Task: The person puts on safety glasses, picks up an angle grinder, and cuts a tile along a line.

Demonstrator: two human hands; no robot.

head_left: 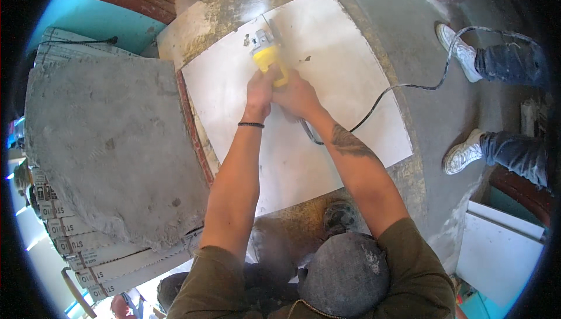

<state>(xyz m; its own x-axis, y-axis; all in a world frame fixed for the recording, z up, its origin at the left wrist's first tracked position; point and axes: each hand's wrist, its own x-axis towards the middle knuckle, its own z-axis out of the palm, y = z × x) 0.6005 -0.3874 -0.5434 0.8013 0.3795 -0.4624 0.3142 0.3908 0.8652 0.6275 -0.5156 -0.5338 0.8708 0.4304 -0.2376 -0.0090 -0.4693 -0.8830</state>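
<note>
Two hands (297, 94) around grinder (266, 56) (yellow)

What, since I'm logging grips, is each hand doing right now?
Left hand: closed, holding the elongated yellow power tool with silver metal head.
Right hand: closed, holding the same tool.

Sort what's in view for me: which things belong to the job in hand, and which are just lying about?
In use:
- yellow power tool, held in the left hand and right hand
- white sheet beneath it
- black cord, crossing the sheet

Apparently just lying about:
- stacked boxes
- grey slab on them
- white panel, lower right
</note>
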